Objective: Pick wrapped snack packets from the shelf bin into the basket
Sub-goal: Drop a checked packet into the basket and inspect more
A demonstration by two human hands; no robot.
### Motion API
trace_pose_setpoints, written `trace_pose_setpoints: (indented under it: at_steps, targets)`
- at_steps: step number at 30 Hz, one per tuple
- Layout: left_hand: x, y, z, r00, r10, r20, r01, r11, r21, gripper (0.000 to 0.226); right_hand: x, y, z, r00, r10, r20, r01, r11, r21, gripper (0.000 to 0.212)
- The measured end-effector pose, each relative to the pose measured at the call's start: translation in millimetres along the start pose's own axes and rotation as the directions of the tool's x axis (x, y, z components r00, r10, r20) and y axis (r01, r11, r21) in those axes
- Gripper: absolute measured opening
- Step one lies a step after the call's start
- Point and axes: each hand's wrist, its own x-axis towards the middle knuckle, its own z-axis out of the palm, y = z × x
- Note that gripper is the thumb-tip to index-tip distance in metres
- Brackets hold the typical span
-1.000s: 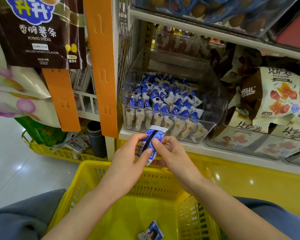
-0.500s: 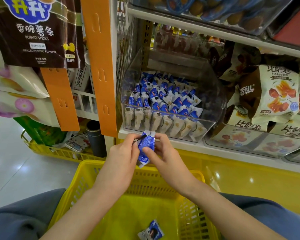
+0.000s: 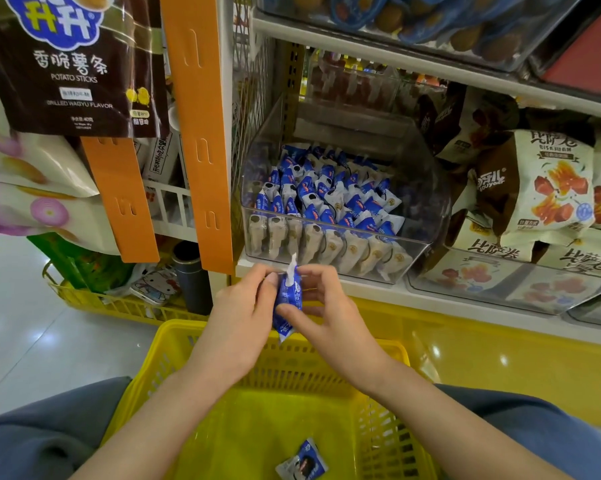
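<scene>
Now up over the yellow basket [image 3: 292,368], just below the clear shelf bin [image 3: 427,195]: one blue snack packet [image 3: 288,299].
Pinched from both sides by left hand [image 3: 240,317] and right hand [image 3: 326,317]. Looks light, soft, crinkly, a bit slippery; probably best held by the flat ends, gently, not squashed. Also a second packet [image 3: 302,462] down in the basket.

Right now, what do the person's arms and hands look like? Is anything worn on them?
The left hand and the right hand are bare: no gloves, rings, watch or bracelet show. The left forearm and the right forearm are bare too, with no sleeve in view down to the picture's lower edge.
</scene>
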Motion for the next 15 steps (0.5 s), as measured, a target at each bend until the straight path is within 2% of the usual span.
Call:
trace_pose_setpoints:
  at_steps: [2,4,7,9,11,15]
  targets:
    - [-2.0,4.9,1.6,0.992,-0.054,0.111,0.073,0.980,-0.183,0.030,2.6,1.7,-1.7,0.997,0.021,-0.073,-0.022,1.000,-0.016,0.051]
    - [-5.0,6.4,6.1,0.972,-0.091,0.217,0.148,0.955,-0.258,0.024,4.2,3.1,-3.7,0.993,0.036,-0.111,-0.043,0.997,-0.063,0.059]
    - [-3.2,6.9,10.5,0.971,-0.148,0.186,0.194,0.946,-0.260,0.016,3.6,4.3,-3.4,0.996,-0.009,-0.090,-0.007,0.985,-0.174,0.063]
    - [0.5,7.7,8.8,0.967,-0.223,0.120,0.251,0.914,-0.318,0.020,3.0,3.1,-2.5,0.999,-0.013,-0.050,0.004,0.983,-0.184,0.059]
    - [3.0,8.8,5.3,0.958,-0.270,0.091,0.284,0.882,-0.375,0.025,3.7,0.8,-2.8,0.998,0.057,-0.003,-0.057,0.991,-0.117,0.050]
    - [6.1,7.7,-1.1,0.945,-0.319,0.066,0.309,0.814,-0.492,0.031,8.3,-4.6,-5.4,0.988,0.147,0.057,-0.151,0.986,0.074,0.018]
